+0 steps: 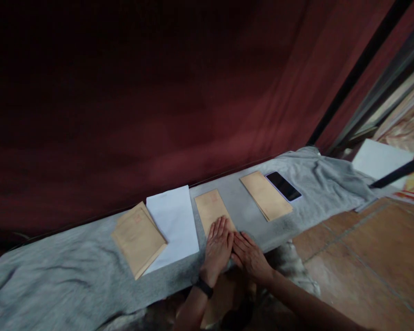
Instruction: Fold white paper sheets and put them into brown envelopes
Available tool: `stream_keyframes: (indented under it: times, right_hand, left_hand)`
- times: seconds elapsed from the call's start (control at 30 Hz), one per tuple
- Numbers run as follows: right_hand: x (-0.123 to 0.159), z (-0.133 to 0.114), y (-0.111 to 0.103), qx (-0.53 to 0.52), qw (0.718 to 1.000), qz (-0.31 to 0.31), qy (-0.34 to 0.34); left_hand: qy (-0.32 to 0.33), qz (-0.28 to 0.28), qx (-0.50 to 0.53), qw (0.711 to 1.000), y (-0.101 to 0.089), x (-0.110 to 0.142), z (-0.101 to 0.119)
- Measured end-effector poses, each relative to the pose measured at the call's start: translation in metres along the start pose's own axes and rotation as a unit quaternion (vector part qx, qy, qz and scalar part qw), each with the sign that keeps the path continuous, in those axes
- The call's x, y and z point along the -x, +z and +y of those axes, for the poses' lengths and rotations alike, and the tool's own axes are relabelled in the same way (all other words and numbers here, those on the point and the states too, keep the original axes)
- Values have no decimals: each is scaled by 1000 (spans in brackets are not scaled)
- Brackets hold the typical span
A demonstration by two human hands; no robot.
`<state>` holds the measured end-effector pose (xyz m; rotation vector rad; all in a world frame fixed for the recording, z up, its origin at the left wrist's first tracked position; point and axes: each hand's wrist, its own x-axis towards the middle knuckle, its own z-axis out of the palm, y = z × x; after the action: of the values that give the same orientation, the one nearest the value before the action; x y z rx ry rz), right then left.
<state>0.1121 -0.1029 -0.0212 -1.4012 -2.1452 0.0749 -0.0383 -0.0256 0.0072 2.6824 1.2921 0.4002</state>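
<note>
A brown paper envelope (pixel 211 208) with a faint reddish print near its far end lies on the grey cloth in front of me. My left hand (pixel 219 242) rests flat on the near part of it, fingers stretched out. Beside it, my right hand (pixel 251 253) lies palm down at the envelope's near right corner, its fingertips close to the left hand. The envelope's near end is hidden under both hands. To the left, white paper sheets (pixel 178 225) lie partly under several brown envelopes (pixel 138 241).
On the right lies another small stack of brown envelopes (pixel 266 196), with a phone (pixel 283 186) against its far right side. Grey cloth (pixel 55 280) covers the narrow bench. A dark red curtain (pixel 193 115) hangs behind it. Brown floor tiles (pixel 369 248) show at the right.
</note>
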Motion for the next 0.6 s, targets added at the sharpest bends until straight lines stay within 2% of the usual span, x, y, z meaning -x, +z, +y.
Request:
stream_keyframes:
  times: [0.17, 0.33, 0.47, 0.6]
  right_hand:
    - [-4, -5, -7, 14, 1000, -7, 15]
    - [-8, -9, -16, 22, 999, -31, 17]
    - [-8, -9, -16, 27, 999, -34, 21]
    - [-7, -9, -14, 30, 999, -28, 19]
  left_hand:
    - [-21, -37, -41, 998, 4, -42, -12]
    - [-64, -30, -50, 996, 6, -77, -22]
    - [-68, -10, -54, 996, 7, -88, -29]
    - [-51, -15, -47, 997, 8, -83, -32]
